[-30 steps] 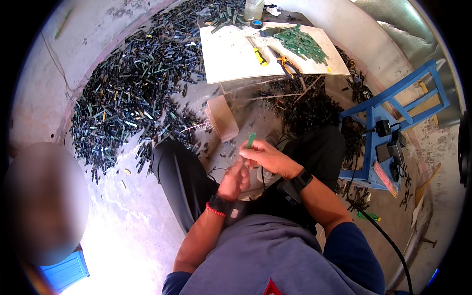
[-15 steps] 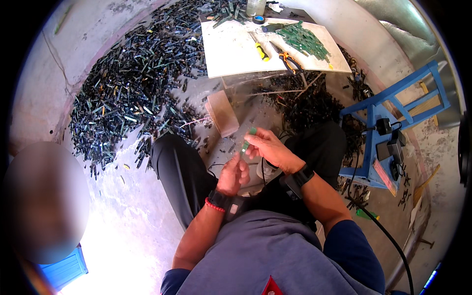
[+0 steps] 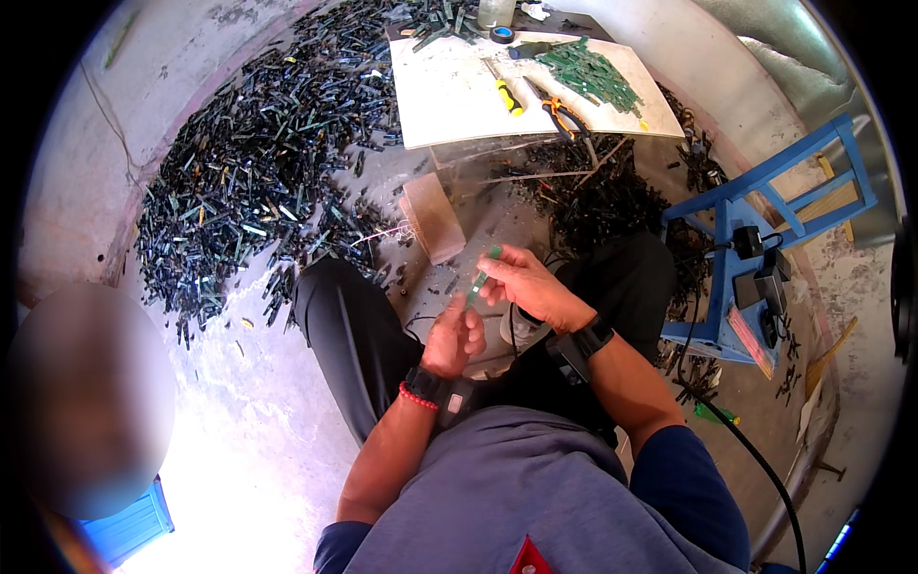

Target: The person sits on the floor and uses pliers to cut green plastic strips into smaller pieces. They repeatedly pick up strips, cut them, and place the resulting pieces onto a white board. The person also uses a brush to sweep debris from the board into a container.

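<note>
A narrow green circuit board strip [image 3: 475,288] is held slantwise above my lap, between my knees. My left hand [image 3: 452,339] has its fingers closed at the strip's lower end. Higher up, my right hand [image 3: 524,284] pinches the same strip between thumb and fingers, and its top end sticks out past them. Beyond my hands, a white board [image 3: 435,105] on a low table carries a pile of similar green strips [image 3: 591,77]. A yellow-handled screwdriver [image 3: 508,99] and orange-and-black pliers [image 3: 562,115] lie beside that pile.
A large heap of dark strips [image 3: 249,172] covers the floor at the left; more lie under the table. A reddish block [image 3: 435,220] stands before the table. At right is a blue chair [image 3: 708,297] with black adapters and a cable [image 3: 751,435]. Blue-centred tape [image 3: 502,35] sits near a jar [image 3: 496,13].
</note>
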Motion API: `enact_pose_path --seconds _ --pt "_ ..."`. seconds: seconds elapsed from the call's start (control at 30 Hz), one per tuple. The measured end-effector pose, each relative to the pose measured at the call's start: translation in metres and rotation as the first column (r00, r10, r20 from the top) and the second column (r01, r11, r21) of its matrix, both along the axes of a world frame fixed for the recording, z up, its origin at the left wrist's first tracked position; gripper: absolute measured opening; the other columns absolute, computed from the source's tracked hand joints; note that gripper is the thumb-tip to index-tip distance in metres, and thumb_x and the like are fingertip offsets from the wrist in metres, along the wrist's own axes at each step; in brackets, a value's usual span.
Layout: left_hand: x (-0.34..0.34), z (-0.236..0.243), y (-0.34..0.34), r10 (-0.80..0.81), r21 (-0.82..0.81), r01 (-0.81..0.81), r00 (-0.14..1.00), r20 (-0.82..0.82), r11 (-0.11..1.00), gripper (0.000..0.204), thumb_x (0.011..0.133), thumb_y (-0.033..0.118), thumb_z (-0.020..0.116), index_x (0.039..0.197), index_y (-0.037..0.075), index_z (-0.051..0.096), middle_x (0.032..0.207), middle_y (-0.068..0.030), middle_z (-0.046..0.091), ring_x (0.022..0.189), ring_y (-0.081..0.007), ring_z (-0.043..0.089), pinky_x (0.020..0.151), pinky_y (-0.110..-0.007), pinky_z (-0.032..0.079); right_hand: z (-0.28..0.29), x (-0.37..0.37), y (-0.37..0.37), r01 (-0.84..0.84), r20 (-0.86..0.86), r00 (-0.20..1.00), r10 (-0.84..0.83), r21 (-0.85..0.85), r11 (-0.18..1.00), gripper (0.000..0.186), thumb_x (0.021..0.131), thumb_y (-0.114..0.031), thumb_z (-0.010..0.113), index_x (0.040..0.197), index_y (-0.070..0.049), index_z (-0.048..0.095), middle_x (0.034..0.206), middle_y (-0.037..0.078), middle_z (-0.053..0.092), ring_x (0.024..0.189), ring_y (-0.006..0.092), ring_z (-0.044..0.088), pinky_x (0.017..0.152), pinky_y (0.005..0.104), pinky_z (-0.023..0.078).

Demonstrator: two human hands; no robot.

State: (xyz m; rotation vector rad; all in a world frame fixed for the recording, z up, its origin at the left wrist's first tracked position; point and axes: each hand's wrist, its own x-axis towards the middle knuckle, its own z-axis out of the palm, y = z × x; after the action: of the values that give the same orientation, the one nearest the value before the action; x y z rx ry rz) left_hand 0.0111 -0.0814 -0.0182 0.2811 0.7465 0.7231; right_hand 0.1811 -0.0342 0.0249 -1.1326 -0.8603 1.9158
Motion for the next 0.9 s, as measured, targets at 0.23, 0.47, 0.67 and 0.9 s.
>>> enact_pose_path --seconds 0.23,0.47,0.67,0.9 --pt "-0.002 -0.003 -0.001 0.041 0.047 -0.042 0.999 0.008 0.998 0.035 0.091 0.039 0.054 0.071 0.011 0.047 0.06 -0.0015 0.045 0.048 -0.0116 0.036 0.044 -0.024 0.029 -0.001 0.001 -0.001 0.034 -0.037 0.999 -0.034 -0.009 0.999 0.018 0.093 -0.014 0.049 0.106 -0.002 0.055 0.091 0.007 0.06 0.073 0.012 0.056 0.067 0.0259 0.048" --pt "-0.002 -0.002 -0.001 0.043 0.068 -0.039 0.997 -0.061 0.997 0.036 0.09 0.039 0.055 0.069 0.011 0.048 0.058 -0.0013 0.045 0.048 -0.0116 0.038 0.044 -0.024 0.03 0.008 0.001 -0.002 -0.007 -0.029 1.0 0.007 0.003 1.0 0.024 0.093 -0.01 0.045 0.114 -0.001 0.051 0.093 0.008 0.06 0.075 0.0127 0.055 0.071 0.027 0.047" --pt "0.001 -0.003 -0.001 -0.017 0.088 0.037 0.976 -0.216 0.995 0.041 0.092 0.044 0.049 0.069 0.009 0.047 0.056 -0.0031 0.045 0.045 -0.0127 0.039 0.043 -0.026 0.031 0.01 0.003 -0.001 -0.034 0.065 0.997 0.033 0.015 0.999 0.019 0.093 -0.016 0.052 0.106 -0.002 0.054 0.092 0.007 0.06 0.075 0.0115 0.057 0.067 0.0254 0.048" --pt "0.003 0.0 0.0 -0.079 0.123 0.12 0.952 -0.297 0.985 0.048 0.094 0.049 0.041 0.069 0.007 0.045 0.056 -0.0057 0.045 0.046 -0.0148 0.039 0.045 -0.027 0.032 0.024 0.005 0.006 -0.066 0.169 0.984 0.06 0.031 0.997 0.021 0.089 -0.024 0.059 0.094 -0.003 0.058 0.086 0.005 0.063 0.068 0.01 0.058 0.06 0.0236 0.048"
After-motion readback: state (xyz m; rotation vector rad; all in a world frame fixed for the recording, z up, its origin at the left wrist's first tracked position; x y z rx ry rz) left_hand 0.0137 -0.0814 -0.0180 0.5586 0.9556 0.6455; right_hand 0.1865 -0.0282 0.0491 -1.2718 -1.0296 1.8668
